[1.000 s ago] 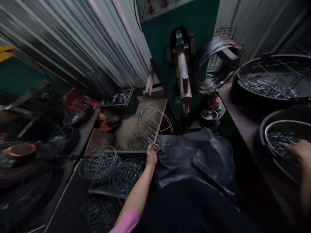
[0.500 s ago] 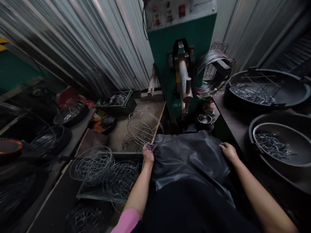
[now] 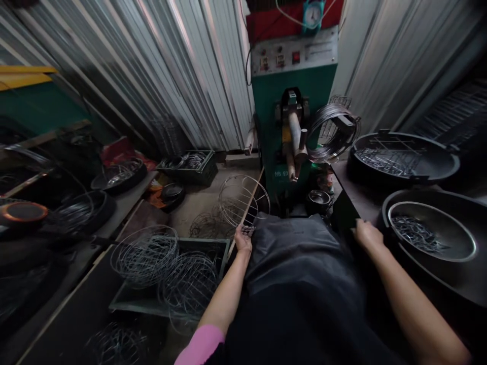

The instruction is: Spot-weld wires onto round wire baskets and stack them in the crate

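My left hand [image 3: 243, 241] is closed around the lower edge of a round wire rack [image 3: 232, 202], which stands up tilted beyond my fingers. A dark leather-like apron [image 3: 294, 238] lies over my lap, just right of that hand. My right hand [image 3: 368, 235] is curled closed beside the near edge of the right-hand table [image 3: 352, 190], apart from the apron. Its fingertips are partly hidden, so whatever they grip does not show. Left of my forearm, a heap of round wire racks [image 3: 150, 258] fills a green crate [image 3: 133, 304].
Ahead stands a green machine [image 3: 262, 96] with a projecting metal arm [image 3: 294, 129]. A wire coil [image 3: 333, 134] hangs beside it. Two black pans [image 3: 449, 162] [image 3: 467, 213] of metal pieces sit at right. Another crate [image 3: 207, 172] and a bowl [image 3: 102, 210] are at left.
My right hand has let go of the apron's edge and moved right, toward the table. My left hand still holds the wire rack. The view has tilted up, showing more of the machine.
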Tool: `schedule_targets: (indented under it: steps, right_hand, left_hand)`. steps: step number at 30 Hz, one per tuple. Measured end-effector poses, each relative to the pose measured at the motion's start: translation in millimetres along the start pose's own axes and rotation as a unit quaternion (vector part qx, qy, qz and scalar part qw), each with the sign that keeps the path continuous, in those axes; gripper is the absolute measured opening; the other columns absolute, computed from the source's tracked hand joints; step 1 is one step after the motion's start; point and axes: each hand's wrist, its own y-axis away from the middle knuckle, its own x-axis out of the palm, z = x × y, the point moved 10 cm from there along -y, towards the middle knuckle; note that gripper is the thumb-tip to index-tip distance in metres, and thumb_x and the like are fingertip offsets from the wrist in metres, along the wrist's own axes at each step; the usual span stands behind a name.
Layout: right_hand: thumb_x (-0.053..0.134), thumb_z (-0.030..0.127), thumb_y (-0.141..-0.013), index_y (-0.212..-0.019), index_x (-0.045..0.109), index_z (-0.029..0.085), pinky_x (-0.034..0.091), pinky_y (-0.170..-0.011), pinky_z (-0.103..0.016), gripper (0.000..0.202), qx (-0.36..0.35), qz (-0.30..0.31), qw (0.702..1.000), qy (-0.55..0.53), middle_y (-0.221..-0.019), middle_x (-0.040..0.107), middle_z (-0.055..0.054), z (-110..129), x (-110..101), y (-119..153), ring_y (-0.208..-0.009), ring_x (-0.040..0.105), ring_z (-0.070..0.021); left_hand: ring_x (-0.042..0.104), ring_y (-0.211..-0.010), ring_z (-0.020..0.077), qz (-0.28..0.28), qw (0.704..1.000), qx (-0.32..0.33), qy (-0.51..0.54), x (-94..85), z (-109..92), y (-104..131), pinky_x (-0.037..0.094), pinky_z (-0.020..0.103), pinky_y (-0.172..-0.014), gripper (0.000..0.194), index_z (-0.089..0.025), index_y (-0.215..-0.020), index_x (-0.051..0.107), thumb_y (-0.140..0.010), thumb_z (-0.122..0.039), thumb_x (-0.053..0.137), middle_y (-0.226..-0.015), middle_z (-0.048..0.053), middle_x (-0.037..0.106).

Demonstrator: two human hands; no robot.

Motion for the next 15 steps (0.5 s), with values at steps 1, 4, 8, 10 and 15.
schedule_targets:
  steps: [1,4,8,10,15]
  right_hand:
    - [0.050,0.024,-0.083,-0.111,0.056,0.008,0.047,-0.075,-0.040,0.032,-0.033,-0.005,0.999,-0.023,-0.102,0.061,-0.022,17.4,9.7,13.7,-0.091,0.061,-0.0322]
    - [0.045,0.030,-0.084,-0.109,0.058,0.016,0.044,-0.087,-0.035,0.032,-0.200,-0.029,0.962,-0.184,-0.108,0.062,-0.013,81.1,35.2,73.3,-0.100,0.058,-0.0253]
    - [0.050,0.042,-0.078,-0.092,0.067,0.026,0.048,-0.077,-0.033,0.028,-0.326,0.148,0.897,-0.258,-0.092,0.068,-0.005,131.2,94.4,141.4,-0.085,0.062,-0.0239]
    - [0.054,0.039,-0.074,-0.082,0.070,0.027,0.048,-0.071,-0.032,0.022,-0.339,0.229,0.877,-0.251,-0.083,0.070,-0.003,136.7,109.4,149.7,-0.077,0.063,-0.0234]
    - [0.063,0.026,-0.065,-0.078,0.072,0.026,0.047,-0.069,-0.029,0.015,-0.372,0.286,0.843,-0.264,-0.077,0.070,-0.001,165.0,90.9,121.3,-0.072,0.064,-0.0223]
  left_hand:
    - [0.058,-0.060,0.0110,0.002,1.000,-0.003,0.004,0.9,1.0,-1.9,0.049,0.035,-0.077,0.022,-0.017,-0.075,0.049,-0.070,-0.037,0.056,-0.062,-0.003,0.055]
    - [0.058,-0.064,0.0112,0.017,1.000,-0.004,0.013,6.2,1.1,-7.2,0.048,0.035,-0.079,0.022,-0.017,-0.078,0.049,-0.073,-0.038,0.053,-0.066,-0.001,0.056]
    - [0.057,-0.064,0.0106,0.000,1.000,-0.005,-0.013,3.7,-1.7,-16.0,0.048,0.033,-0.078,0.025,-0.017,-0.078,0.049,-0.073,-0.041,0.052,-0.066,-0.001,0.055]
    - [0.056,-0.063,0.0102,-0.021,0.999,0.007,-0.033,-1.8,-7.2,-21.5,0.049,0.032,-0.076,0.025,-0.018,-0.077,0.048,-0.073,-0.042,0.052,-0.065,-0.002,0.054]
    - [0.054,-0.059,0.0095,-0.063,0.997,0.026,-0.042,-14.9,-21.6,-24.7,0.048,0.028,-0.070,0.023,-0.019,-0.072,0.044,-0.071,-0.040,0.053,-0.059,-0.005,0.048]
